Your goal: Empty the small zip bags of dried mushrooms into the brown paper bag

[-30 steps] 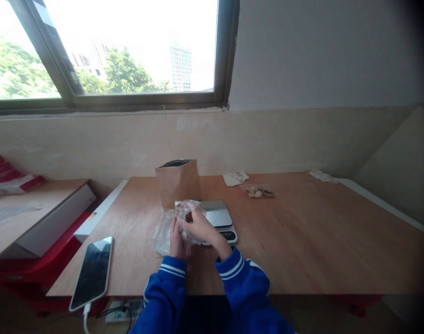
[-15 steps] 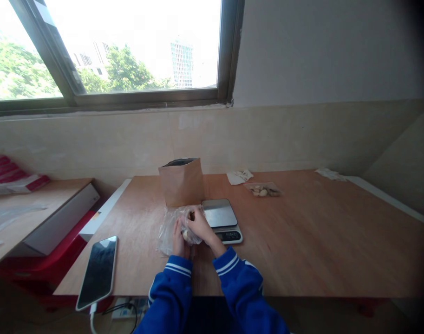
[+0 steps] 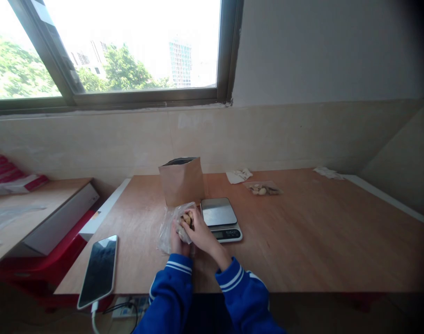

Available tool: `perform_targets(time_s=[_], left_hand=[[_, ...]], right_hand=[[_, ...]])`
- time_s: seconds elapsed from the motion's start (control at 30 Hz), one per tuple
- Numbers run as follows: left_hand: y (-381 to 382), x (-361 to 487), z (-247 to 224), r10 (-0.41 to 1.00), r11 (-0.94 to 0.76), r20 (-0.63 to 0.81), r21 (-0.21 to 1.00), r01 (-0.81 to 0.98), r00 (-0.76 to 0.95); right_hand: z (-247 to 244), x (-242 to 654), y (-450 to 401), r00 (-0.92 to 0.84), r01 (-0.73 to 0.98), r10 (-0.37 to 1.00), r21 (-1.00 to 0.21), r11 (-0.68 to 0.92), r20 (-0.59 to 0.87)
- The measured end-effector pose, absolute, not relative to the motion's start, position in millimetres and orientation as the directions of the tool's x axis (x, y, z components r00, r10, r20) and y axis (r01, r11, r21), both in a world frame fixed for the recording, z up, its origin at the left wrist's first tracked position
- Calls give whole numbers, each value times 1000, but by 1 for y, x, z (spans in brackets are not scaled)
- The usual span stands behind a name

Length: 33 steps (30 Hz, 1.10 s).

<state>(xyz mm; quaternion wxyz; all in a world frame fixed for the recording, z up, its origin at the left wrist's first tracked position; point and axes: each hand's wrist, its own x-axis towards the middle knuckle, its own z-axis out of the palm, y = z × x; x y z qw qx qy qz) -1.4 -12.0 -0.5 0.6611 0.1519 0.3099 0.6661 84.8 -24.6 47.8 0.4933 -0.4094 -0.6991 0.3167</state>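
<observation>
My left hand (image 3: 177, 243) is closed around a clear plastic bag (image 3: 167, 232), holding it from the left and below. My right hand (image 3: 203, 235) is at the bag's mouth, its fingers closed on several light-brown dried pieces (image 3: 187, 218); their exact kind is too small to tell. The bag's film partly covers the left fingers. Just right of the hands sits a kitchen scale (image 3: 219, 212) with a bare steel plate. Behind them stands an open brown paper pouch (image 3: 182, 185), its inside dark.
A flat clear bag of similar pieces (image 3: 262, 189) lies at the back right beside crumpled white paper (image 3: 238, 176). A phone (image 3: 98, 271) with a charging cable rests at the table's left front edge. A second table (image 3: 58, 190) stands left.
My right hand has drawn light-brown pieces up to the bag's mouth, where they now show. The bag's upper edge has risen and opened. My right forearm has shifted slightly right and down.
</observation>
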Motion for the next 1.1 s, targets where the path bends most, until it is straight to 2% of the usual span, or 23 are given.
perform_targets(time_s=[0.13, 0.27, 0.37, 0.43, 0.5, 0.6, 0.73, 0.87, 1.1], left_hand=[[-12, -3, 1, 963, 39, -251, 500, -865, -102], [-13, -5, 3, 939, 12, -289, 569, -822, -186], [-15, -7, 4, 917, 20, -323, 626, -779, -236], [-15, -7, 4, 915, 30, -328, 634, -773, -233], [-16, -7, 5, 913, 37, -336, 632, -774, -230], [-15, -6, 5, 905, 48, -353, 641, -766, -239], [-13, -7, 2, 906, 34, -354, 606, -794, -232], [-13, -8, 1, 909, 54, -361, 598, -800, -208], [-14, -8, 1, 914, 56, -340, 644, -763, -221]], right_hand=[[46, 85, -30, -124, 178, 873, -855, 488, 472], [59, 90, -18, 15, 32, 888, -888, 458, 459], [97, 97, 11, 80, -30, 860, -861, 507, 503], [131, 98, 41, 88, 21, 778, -782, 623, 622], [164, 96, 75, 86, 154, 648, -653, 742, 757], [191, 86, 122, -65, 360, 540, -485, 797, 839], [183, 73, 151, -274, 530, 615, -417, 738, 740], [167, 71, 144, -313, 620, 661, -380, 687, 682], [166, 68, 133, -350, 737, 698, -276, 617, 625]])
